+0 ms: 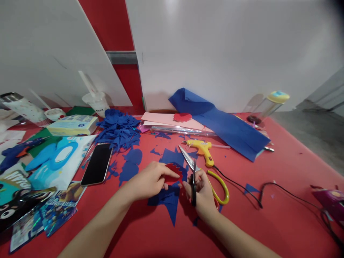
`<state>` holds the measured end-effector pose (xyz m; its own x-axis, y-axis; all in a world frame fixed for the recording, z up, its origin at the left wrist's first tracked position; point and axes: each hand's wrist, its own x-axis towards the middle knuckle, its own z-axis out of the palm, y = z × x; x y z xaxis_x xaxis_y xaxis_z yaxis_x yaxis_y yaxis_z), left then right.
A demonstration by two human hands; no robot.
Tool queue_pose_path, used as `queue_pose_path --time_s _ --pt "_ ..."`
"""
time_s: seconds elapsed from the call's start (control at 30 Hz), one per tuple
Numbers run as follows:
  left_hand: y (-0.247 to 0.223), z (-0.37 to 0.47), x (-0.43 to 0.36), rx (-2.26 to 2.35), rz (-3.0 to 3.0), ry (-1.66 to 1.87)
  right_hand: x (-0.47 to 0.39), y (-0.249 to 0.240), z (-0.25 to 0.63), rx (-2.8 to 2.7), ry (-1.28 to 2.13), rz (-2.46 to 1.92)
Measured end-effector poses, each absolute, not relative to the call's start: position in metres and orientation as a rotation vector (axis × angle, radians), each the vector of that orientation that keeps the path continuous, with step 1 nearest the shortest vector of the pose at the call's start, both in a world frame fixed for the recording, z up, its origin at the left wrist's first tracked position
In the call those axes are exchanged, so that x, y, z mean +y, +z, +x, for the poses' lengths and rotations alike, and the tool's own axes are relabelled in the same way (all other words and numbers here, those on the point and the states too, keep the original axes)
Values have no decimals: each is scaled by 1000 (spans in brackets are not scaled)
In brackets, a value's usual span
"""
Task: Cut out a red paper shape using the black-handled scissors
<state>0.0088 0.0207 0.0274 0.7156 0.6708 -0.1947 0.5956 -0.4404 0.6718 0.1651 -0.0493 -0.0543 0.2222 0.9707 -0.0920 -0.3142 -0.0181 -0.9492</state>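
Observation:
My left hand (150, 179) pinches a red piece with a scalloped edge (174, 167), the index finger stretched along it. In my right hand (204, 193) is a pair of scissors with black handles (193, 186), upright and close to the right of the red piece; the blades are hard to make out. Beneath both hands lie blue scraps (166, 197) with ragged, pointed edges. A larger pair of scissors with yellow handles (224, 190) rests on the table, partly hidden behind my right hand. Just beyond it lies a yellow glue gun (202, 148) with a black cord.
A heap of blue cut pieces (118, 127) and a phone (97, 164) lie to the left, near a tissue pack (72, 125) and a cup with a straw (96, 102). Behind are a blue sheet (223, 123), pink sheets (158, 118) and a glass jar (271, 104).

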Motion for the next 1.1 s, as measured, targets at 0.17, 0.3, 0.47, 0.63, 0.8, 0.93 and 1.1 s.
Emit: queue_pose_path --time_s 0.17,0.3,0.47,0.63,0.8,0.93,1.1 --pt "31 4 24 976 2125 170 -50 -49 165 -810 1297 -1097" --pt "35 -5 28 1029 2035 231 -52 -49 165 -814 1405 -1050" --pt "48 -17 31 1126 1885 305 -53 -57 165 -834 1633 -873" --pt "54 -17 33 1186 1757 338 -55 -63 166 -893 1768 -752" --pt "44 -16 33 1135 1780 303 -58 -58 168 -947 1831 -783" --pt "38 -15 33 1123 1783 275 -58 -56 169 -983 1855 -835" --pt "40 -13 33 1143 1794 260 -58 -55 169 -960 1858 -846"
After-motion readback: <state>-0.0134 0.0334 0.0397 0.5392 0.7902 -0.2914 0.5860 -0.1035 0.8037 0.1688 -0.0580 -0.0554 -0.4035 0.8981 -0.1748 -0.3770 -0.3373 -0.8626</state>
